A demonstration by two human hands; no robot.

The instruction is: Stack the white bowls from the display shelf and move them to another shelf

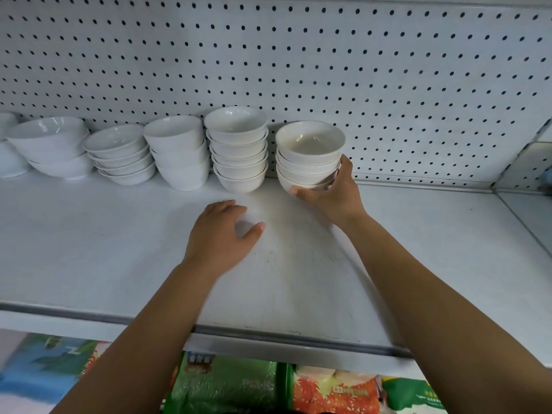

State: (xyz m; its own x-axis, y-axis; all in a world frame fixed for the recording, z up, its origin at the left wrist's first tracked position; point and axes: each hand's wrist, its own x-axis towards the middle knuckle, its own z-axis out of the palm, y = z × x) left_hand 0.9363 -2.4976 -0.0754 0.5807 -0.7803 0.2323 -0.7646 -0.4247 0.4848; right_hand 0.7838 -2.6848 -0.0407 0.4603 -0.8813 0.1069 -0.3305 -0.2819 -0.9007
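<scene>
Risk noted: your left hand point(221, 234) lies palm-down on the white metal shelf point(89, 234), fingers relaxed, holding nothing. The short stack of small white ceramic bowls point(309, 150) at the right therefore depends on your right hand point(331, 189) alone, which grips its lower bowls from the side. Lift it so and the top bowls could tilt or slide off; the taller stack of small white bowls point(237, 147) stands just beside and could be knocked. Containers, left to right: wide white bowls point(50, 147), shallow white bowls point(119, 153), deep white bowls point(179, 153), then the two small stacks, all nested mouths-up along the perforated white back panel point(388, 70). Every top bowl in view is empty.
</scene>
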